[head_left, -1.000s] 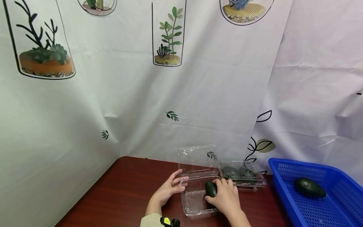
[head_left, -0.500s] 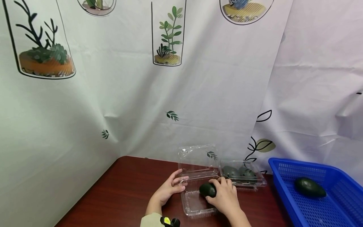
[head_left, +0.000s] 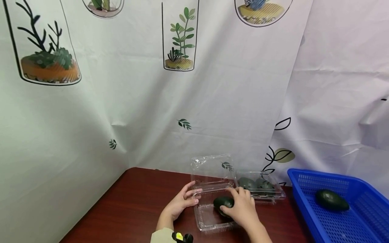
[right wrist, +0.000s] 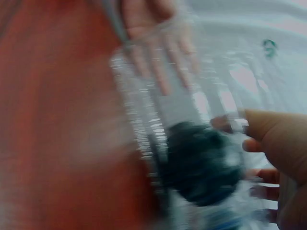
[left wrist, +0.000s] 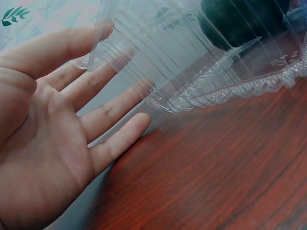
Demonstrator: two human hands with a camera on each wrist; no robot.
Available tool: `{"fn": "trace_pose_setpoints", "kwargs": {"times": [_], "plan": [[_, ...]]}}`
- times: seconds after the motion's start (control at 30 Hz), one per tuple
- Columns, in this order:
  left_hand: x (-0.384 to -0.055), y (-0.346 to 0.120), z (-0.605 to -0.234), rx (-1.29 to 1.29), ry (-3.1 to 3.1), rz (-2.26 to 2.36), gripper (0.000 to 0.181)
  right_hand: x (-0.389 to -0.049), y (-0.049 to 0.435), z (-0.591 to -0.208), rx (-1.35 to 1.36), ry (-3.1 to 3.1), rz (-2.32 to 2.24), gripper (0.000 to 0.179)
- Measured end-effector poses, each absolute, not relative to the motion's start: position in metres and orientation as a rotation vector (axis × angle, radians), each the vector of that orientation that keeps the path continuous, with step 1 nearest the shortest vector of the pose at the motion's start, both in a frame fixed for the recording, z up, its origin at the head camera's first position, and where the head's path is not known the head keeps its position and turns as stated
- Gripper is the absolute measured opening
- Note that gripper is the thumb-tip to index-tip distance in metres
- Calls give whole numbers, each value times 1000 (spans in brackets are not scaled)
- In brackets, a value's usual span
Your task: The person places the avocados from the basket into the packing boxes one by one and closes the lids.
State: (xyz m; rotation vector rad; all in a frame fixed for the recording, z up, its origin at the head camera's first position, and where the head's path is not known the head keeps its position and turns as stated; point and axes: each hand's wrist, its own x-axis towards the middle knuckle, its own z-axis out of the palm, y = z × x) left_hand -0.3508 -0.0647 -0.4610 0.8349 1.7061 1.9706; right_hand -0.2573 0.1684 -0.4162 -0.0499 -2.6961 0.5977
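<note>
A dark green avocado [head_left: 222, 202] lies in the base of a clear plastic clamshell box [head_left: 209, 221], whose lid [head_left: 211, 168] stands raised at the back. Around the avocado's right side my right hand [head_left: 243, 207] is spread, thumb overlapping the fruit. In the right wrist view, blurred, a gap shows between the fingers [right wrist: 268, 176] and the avocado [right wrist: 201, 167]. My left hand [head_left: 179, 204] rests straight fingers against the box's left side. The left wrist view has the palm [left wrist: 48, 143] facing the clear wall, several fingertips overlapping it.
A closed clear box [head_left: 261, 187] with dark green avocados inside sits behind on the right. A blue plastic basket [head_left: 307, 206] at the right holds another avocado [head_left: 332, 200]. The red-brown table [head_left: 130, 202] meets a patterned white cloth [head_left: 146, 101] at the back.
The avocado has shifted left and tilted down into the box's base. My right hand's fingers have spread away from it, index finger lifting. The left hand stays put.
</note>
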Motion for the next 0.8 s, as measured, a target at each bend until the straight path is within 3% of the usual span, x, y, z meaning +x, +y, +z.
{"fn": "trace_pose_setpoints", "kwargs": {"times": [0.2, 0.47, 0.63, 0.8], "plan": [[-350, -67, -468, 826, 1714, 1977, 73, -255, 201, -355, -74, -2566, 789, 61], [-349, -68, -467, 834, 1720, 1970, 73, -246, 297, -262, -119, -2438, 566, 51], [-350, -69, -465, 839, 1706, 1972, 73, -232, 368, -259, -271, -2458, 528, 54], [-348, -71, -466, 842, 1703, 1975, 72, -219, 422, -287, -522, -2408, 620, 55]]}}
